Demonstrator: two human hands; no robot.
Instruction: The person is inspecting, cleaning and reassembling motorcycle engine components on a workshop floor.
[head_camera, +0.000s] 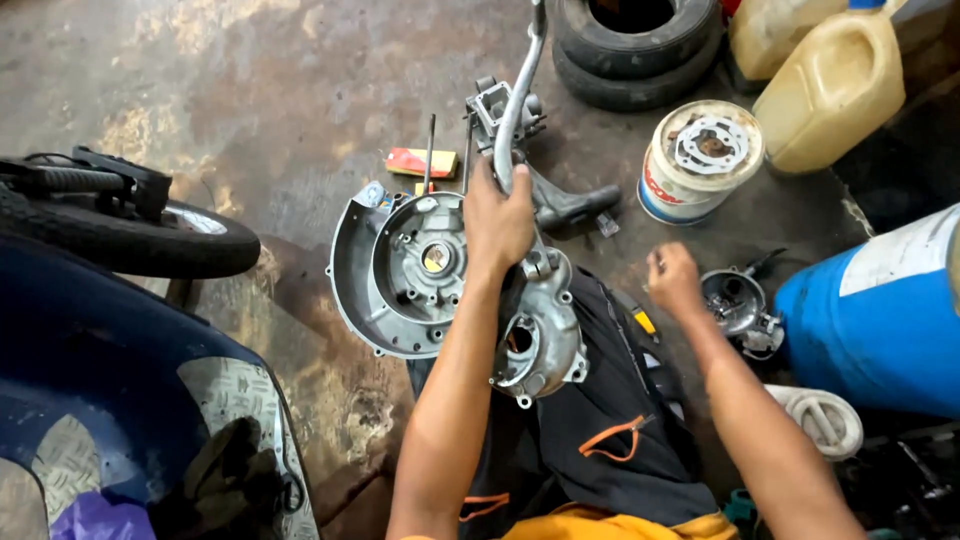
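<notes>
At the centre of the frame a grey metal engine casing (405, 275) is held steady on the stained concrete floor (250, 90). The left hand (497, 220) is wrapped tightly around a curved chrome lever (520, 95) that rises from the casing toward the top edge. A smaller cover piece (540, 340) is seen against the casing's lower right side, over a dark trouser leg (610, 420). To the right of centre, the right hand (672, 280) is loosely curled just beside a small round metal part (735, 305); whether anything is pinched in it cannot be told
</notes>
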